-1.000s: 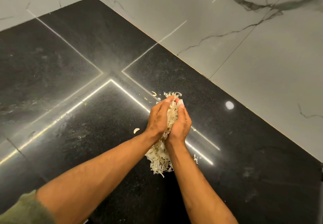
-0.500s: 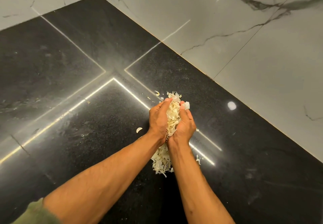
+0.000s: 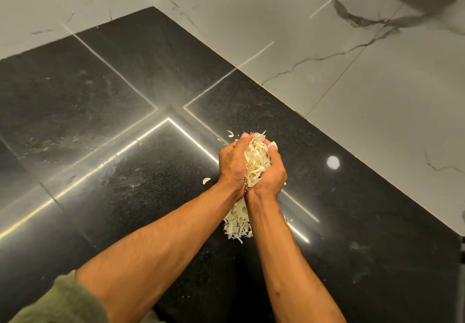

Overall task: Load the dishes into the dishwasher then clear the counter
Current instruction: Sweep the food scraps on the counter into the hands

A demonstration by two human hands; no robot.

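A heap of pale, papery vegetable peelings [image 3: 256, 161] is gathered between my two hands over the black stone counter [image 3: 130, 196]. My left hand [image 3: 232, 164] cups the heap from the left, fingers curled round it. My right hand [image 3: 271, 174] cups it from the right, fingers curled over the top. More peelings [image 3: 236, 224] lie on the counter below my wrists, partly hidden by my forearms.
A few loose scraps lie around the hands: one [image 3: 230, 134] just beyond my fingers, one [image 3: 206, 180] to the left, small bits [image 3: 289, 220] to the right. White marble wall tiles [image 3: 327, 53] bound the counter at the back and right, meeting in a corner [image 3: 152, 5].
Both hands have closed tighter round the peelings and lifted slightly, gathering more of the heap between the palms. The camera view has shifted a little.
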